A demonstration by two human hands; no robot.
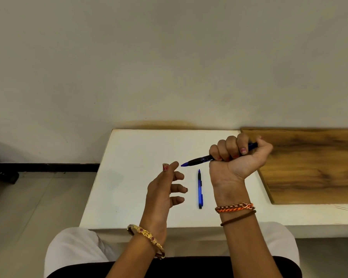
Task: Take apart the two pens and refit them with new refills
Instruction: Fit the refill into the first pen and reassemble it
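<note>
My right hand (236, 157) is fisted around a blue and black pen (199, 159), held above the white table (129, 177) with its blue tip pointing left. My left hand (165, 189) hovers just left of that tip, fingers spread, holding nothing. A second blue pen (200, 189) lies flat on the table between my two wrists, tip pointing away from me. No loose refills show anywhere.
A wooden board (309, 167) lies on the table's right part, just behind my right hand. The table's left edge drops to a tiled floor (28, 207). A plain wall stands right behind the table.
</note>
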